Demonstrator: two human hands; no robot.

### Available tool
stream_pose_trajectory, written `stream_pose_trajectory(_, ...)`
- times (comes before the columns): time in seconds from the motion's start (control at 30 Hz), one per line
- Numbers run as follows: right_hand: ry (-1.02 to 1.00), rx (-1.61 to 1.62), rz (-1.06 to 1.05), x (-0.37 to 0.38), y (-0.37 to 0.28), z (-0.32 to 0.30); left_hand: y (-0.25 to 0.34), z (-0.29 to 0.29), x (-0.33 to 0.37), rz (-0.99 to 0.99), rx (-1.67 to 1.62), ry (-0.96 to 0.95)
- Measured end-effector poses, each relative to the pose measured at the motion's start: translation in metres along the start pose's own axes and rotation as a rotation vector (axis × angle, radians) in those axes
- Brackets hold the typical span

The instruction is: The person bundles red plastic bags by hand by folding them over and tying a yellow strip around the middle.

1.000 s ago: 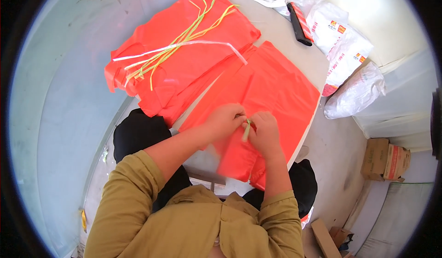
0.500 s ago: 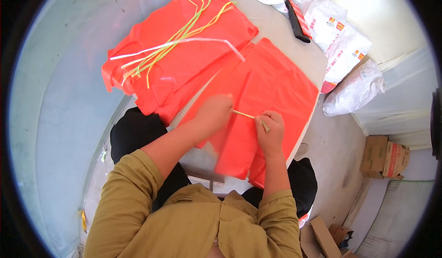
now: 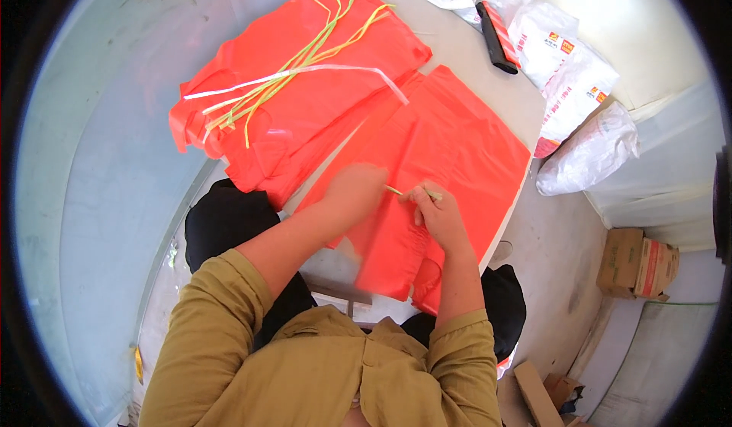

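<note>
A thin yellow-green plastic strip (image 3: 393,190) stretches between my two hands above a stack of red plastic bags (image 3: 476,133). My left hand (image 3: 357,189) is closed round one part of it, its fingers partly hidden and slightly blurred. Thumb and fingers of my right hand (image 3: 441,212) pinch the strip, and a short end pokes out past them. Another pile of red plastic bags (image 3: 259,38) lies to the left. Across that pile rest several loose yellow-green strips (image 3: 293,62) and one whitish strip (image 3: 335,65).
The pale table (image 3: 457,49) carries a black and red roll (image 3: 497,38) near its far right edge. White printed sacks (image 3: 576,84) crowd the far right side. Cardboard boxes (image 3: 621,263) stand on the floor at right, with more cardboard (image 3: 537,393) at lower right.
My right hand has moved left, closer to my left hand, and turned slightly. The visible length of strip between them is shorter. My left hand stays near the same place.
</note>
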State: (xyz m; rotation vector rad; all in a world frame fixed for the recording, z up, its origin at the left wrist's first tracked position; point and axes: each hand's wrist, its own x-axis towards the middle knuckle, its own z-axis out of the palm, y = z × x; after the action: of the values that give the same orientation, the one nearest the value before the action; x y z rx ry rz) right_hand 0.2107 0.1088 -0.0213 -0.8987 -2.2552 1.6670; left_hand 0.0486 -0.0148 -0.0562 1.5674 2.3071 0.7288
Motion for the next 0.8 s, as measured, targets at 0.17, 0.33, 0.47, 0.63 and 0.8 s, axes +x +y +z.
stream_pose_trajectory(0.17, 0.029, -0.336, -0.129, 0.006, 0.001, 0.006, -0.002, -0.006, -0.002, -0.010, 0.004, -0.005)
stream_pose_trajectory(0.33, 0.103, -0.607, -0.127, 0.009, 0.001, 0.017, -0.002, -0.015, -0.004, -0.061, -0.042, -0.004)
stream_pose_trajectory(0.47, 0.071, -0.664, -0.109, 0.007, -0.007, 0.018, 0.002, -0.029, -0.004, -0.097, -0.081, -0.032)
stream_pose_trajectory(0.63, 0.120, -0.691, -0.139, 0.004, -0.004, 0.020, 0.004, -0.027, -0.002, -0.073, -0.132, 0.001)
stream_pose_trajectory(0.8, 0.076, -0.650, -0.067, 0.000, -0.008, 0.024, -0.001, 0.001, -0.001, -0.108, -1.031, -0.328)
